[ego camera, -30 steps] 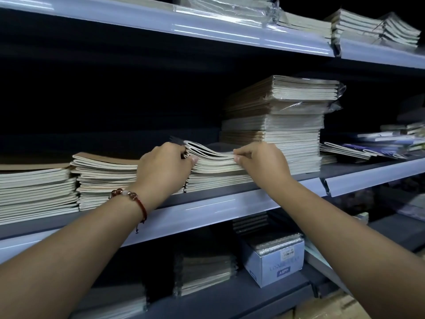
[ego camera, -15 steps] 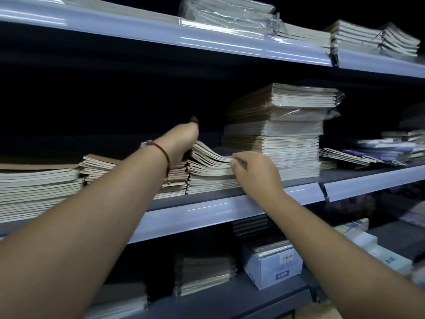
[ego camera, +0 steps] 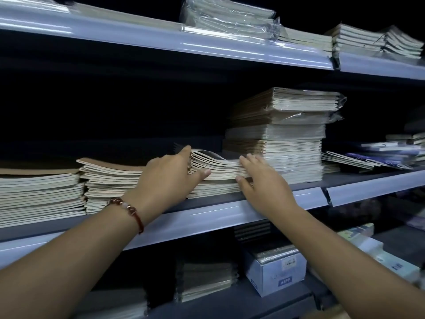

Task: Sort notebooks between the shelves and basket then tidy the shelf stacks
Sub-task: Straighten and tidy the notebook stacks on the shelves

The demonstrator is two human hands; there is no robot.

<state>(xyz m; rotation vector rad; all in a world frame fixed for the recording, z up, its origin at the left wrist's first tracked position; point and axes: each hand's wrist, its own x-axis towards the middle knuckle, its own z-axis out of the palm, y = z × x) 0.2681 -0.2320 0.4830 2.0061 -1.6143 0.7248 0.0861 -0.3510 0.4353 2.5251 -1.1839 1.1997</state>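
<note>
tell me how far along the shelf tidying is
Done: the tall stack looks squared. In hand: the left hand and right hand press the ends of a curled stack on the middle shelf. Left: the skewed stack beside it. No basket is in view.

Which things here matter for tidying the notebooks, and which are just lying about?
In the job: curled notebook stack, left hand, right hand, neighbouring stack, tall stack.
Lying about: blue box, wrapped packs, bracelet.

Dim, glare on shelf edges (ego camera: 207, 217), slight blur
</note>
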